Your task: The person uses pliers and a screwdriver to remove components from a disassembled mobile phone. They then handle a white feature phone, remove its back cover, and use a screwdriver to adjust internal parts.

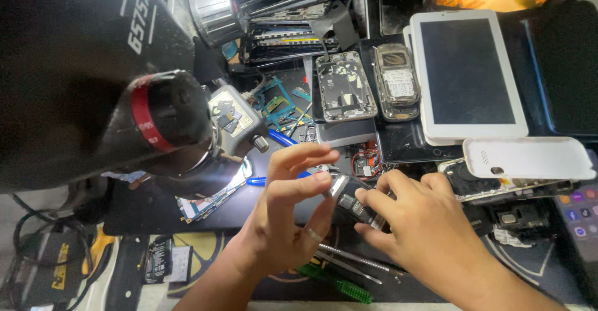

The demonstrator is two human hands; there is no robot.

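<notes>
My right hand (418, 221) grips a small dark opened phone (356, 203), tilted, at the middle of the dark work mat (149, 214). My left hand (293, 199) is at the phone's upper left end, thumb and fingers pinching around its top edge; a ring sits on one finger. What lies between those fingertips is too small to tell. Just under my hands lie metal tweezers (349, 262) and a green-handled tool (339, 284).
A black microscope (93, 80) fills the upper left, a circuit board (208, 199) under its lens. Behind: a white tablet (467, 68), an opened phone frame (344, 87), an old keypad phone (396, 80), a white back cover (529, 157), stacked phone parts (286, 12), blue-handled pliers (283, 140).
</notes>
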